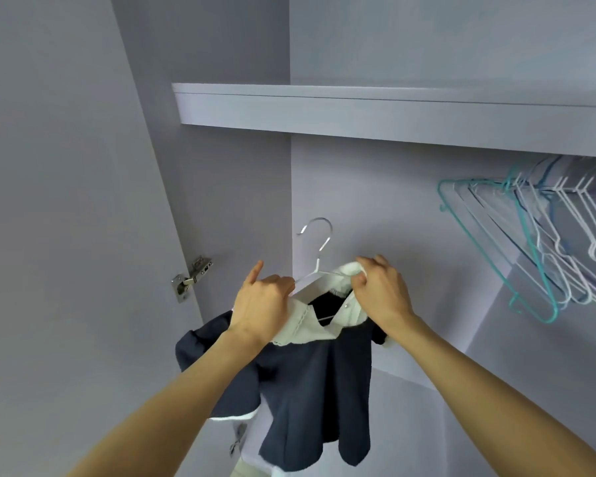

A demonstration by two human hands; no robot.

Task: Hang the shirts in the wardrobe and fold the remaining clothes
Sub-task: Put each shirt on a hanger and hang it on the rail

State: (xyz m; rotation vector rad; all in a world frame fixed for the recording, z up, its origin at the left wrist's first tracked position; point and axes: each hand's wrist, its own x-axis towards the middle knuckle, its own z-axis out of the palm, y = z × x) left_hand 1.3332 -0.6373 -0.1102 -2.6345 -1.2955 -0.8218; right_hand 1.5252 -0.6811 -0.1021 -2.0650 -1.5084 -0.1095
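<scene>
Wardrobe [375,187] walls in pale lilac fill nearly everything ahead of me, with the open door [55,201] standing at my left and its metal hinge [190,277] showing at the door's inner edge. A long shelf [393,111] runs across above my hands, its front lip jutting toward me, and under its right end a bunch of empty hangers [544,242], teal and white wire ones, hangs crowded together and slanting down to the right. Between that bunch and the left side wall the space under the shelf is open, and that is where I hold the navy shirt [310,401] with the white collar [300,325]; it dangles freely below my hands, well apart from the empty hangers and clear of the back wall as far as I can tell. The shirt sits on a white hanger [312,282] whose silver hook [319,232] points up, below the shelf's edge and touching nothing. My left hand [260,304] grips the collar and the hanger's left shoulder, fingers curled round them and the thumb sticking up. My right hand [381,292] pinches the collar's right side at the hanger's other shoulder, fingers bent over the cloth. A second small hinge [236,442] shows low down beside the shirt's hem.
</scene>
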